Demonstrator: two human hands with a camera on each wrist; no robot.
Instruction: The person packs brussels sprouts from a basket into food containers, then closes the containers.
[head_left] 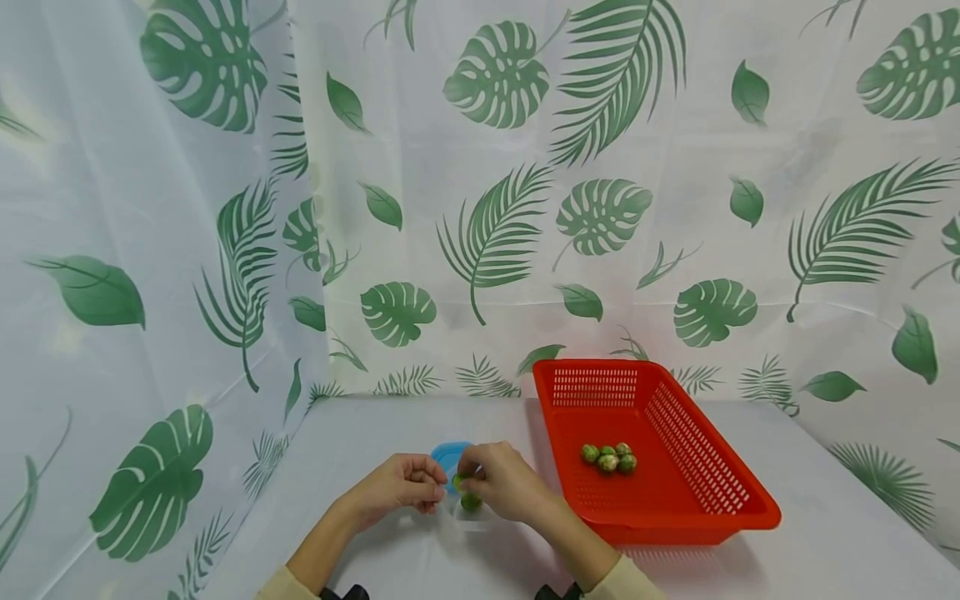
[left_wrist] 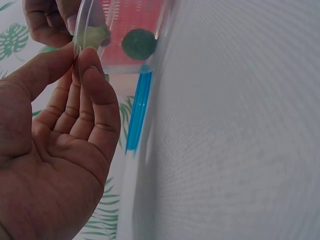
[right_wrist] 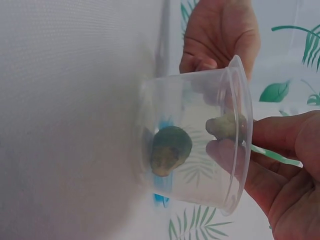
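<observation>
A clear plastic tub (right_wrist: 200,192) stands on the white tabletop between both hands. My left hand (head_left: 402,486) pinches its rim between thumb and fingertips, clearest in the left wrist view. My right hand (head_left: 512,483) holds a small Brussels sprout (right_wrist: 227,126) between thumb and fingers, with its fingertips inside the tub's mouth. Another green Brussels sprout (right_wrist: 171,149) lies at the bottom of the tub, seen through the wall. Just behind the tub is a blue lid (head_left: 447,453), partly hidden by the right hand; its edge shows in the left wrist view.
To the right stands a red perforated basket (head_left: 708,533) with several Brussels sprouts (head_left: 609,459) grouped on its floor. White sheeting (head_left: 480,250) printed with green leaves hangs behind and to the left of the table.
</observation>
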